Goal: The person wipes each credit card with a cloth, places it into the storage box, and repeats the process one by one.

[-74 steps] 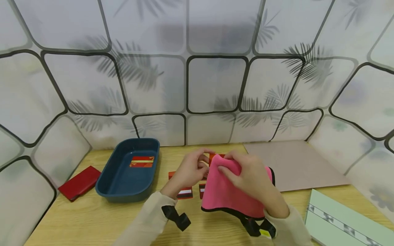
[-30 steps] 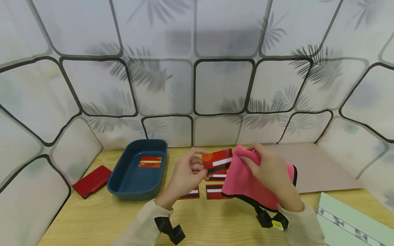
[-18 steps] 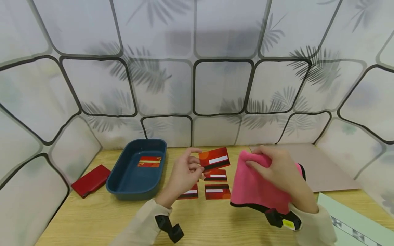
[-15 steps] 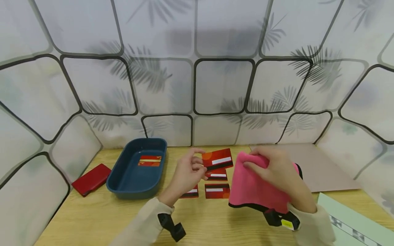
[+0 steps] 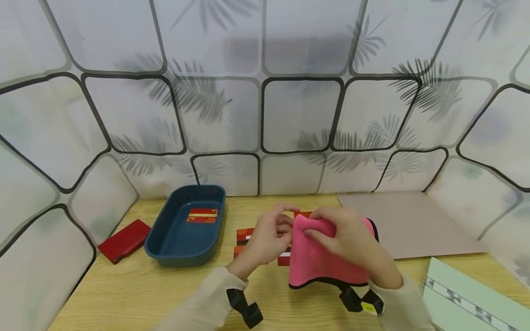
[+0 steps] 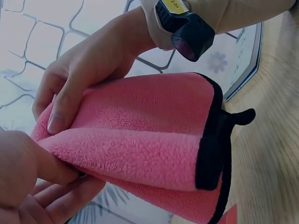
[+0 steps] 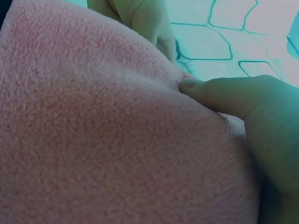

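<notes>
My left hand [image 5: 267,236] pinches a red bank card, whose upper edge [image 5: 303,214] just shows above the pink cleaning cloth [image 5: 316,262]. The rest of that card is hidden by the cloth. The fuzzy cloth has black edging and a small black loop at one corner, seen in the left wrist view. My right hand [image 5: 352,234] grips its folded top, thumb in front, right beside the left fingertips. In the right wrist view the right thumb [image 7: 224,91] presses into the cloth. Below the hands, several red cards [image 5: 244,235] lie on the wooden table, partly covered.
A blue tray [image 5: 182,259] with a red and gold card [image 5: 202,215] inside stands to the left. Beyond it lies a red wallet-like case [image 5: 124,240]. At the right are a greyish-pink board [image 5: 410,225] and a pale green box or book [image 5: 459,280]. Patterned curtain encloses the back.
About a second ago the cloth was off the card, which showed in full in my left hand. The right hand has since brought the cloth left over the card, as 2.5 s ago.
</notes>
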A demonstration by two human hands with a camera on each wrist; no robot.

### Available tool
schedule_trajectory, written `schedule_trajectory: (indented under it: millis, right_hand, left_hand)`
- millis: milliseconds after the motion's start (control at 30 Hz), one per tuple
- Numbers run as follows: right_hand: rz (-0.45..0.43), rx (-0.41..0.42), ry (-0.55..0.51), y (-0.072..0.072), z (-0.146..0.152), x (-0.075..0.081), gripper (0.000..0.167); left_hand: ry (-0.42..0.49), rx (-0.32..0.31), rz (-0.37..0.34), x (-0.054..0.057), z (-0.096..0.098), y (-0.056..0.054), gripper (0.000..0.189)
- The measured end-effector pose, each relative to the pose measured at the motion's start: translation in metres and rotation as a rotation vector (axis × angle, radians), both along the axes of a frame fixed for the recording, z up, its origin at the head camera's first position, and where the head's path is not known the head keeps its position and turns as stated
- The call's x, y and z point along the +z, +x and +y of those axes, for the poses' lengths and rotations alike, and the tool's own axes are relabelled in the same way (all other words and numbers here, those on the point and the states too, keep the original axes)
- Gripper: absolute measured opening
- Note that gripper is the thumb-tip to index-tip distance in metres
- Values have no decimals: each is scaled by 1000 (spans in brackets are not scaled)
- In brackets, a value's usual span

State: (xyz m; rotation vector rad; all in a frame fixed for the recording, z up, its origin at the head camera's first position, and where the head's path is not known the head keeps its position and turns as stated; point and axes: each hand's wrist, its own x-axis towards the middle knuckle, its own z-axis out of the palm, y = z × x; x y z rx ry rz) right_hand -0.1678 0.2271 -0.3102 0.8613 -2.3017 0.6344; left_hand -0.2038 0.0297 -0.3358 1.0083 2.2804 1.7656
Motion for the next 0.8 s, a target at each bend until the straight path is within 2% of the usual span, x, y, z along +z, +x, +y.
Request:
schedule_trajectory:
  millis: [167, 267, 400, 667, 800]
  right_hand:
    - [5, -18, 17, -2, -3, -2, 24]
    - [16, -41, 43, -3, -4, -2, 26]
    - [18, -32, 55, -3, -4, -1, 27]
    - [57, 10, 58, 1, -4, 1, 29]
    - [67, 8, 80, 4, -7, 1, 30]
  left_hand:
    - [36, -70, 35, -3, -1, 0, 42]
    - [49, -75, 15, -3, -4, 1, 43]
    - [90, -96, -31, -1, -7, 2, 42]
    - [194, -229, 44, -11, -13, -1, 40]
    - [221, -256, 45, -16, -16, -1, 39]
